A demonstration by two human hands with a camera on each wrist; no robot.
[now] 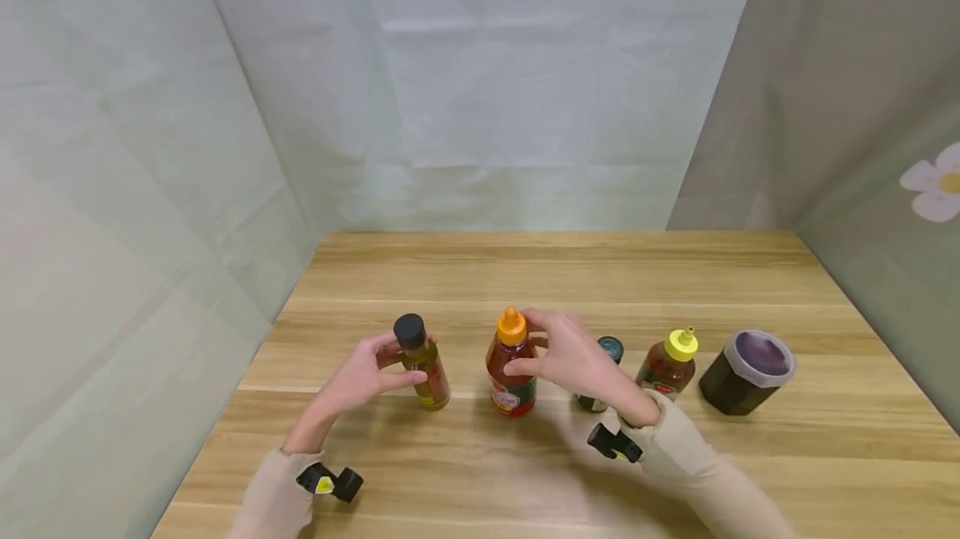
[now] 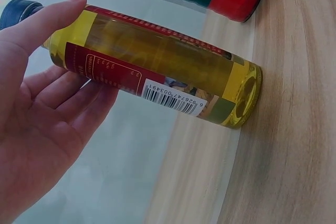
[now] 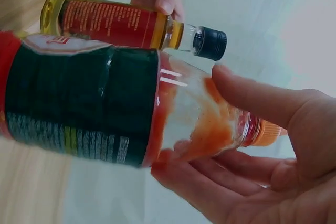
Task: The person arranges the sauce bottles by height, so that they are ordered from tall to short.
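Observation:
On the left, a slim bottle of yellow oil (image 1: 431, 385) with a black cap stands on the wooden table. My left hand (image 1: 363, 376) holds it near the neck, thumb on the near side and fingers behind. In the left wrist view, the oil bottle (image 2: 152, 61) shows its barcode, its base at the tabletop. To its right is a ketchup bottle (image 1: 513, 381) with an orange cap. My right hand (image 1: 573, 356) grips its upper part between thumb and fingers. Red smears show inside the clear shoulder of the ketchup bottle (image 3: 199, 114) in the right wrist view.
Partly hidden behind my right forearm is a small dark-lidded jar (image 1: 611, 348). Beside it stands a sauce bottle (image 1: 667, 368) with a yellow nozzle cap, then a wide dark jar (image 1: 735, 385) with a pale-rimmed lid. Pale cloth (image 1: 525, 106) hangs behind the table (image 1: 480, 268).

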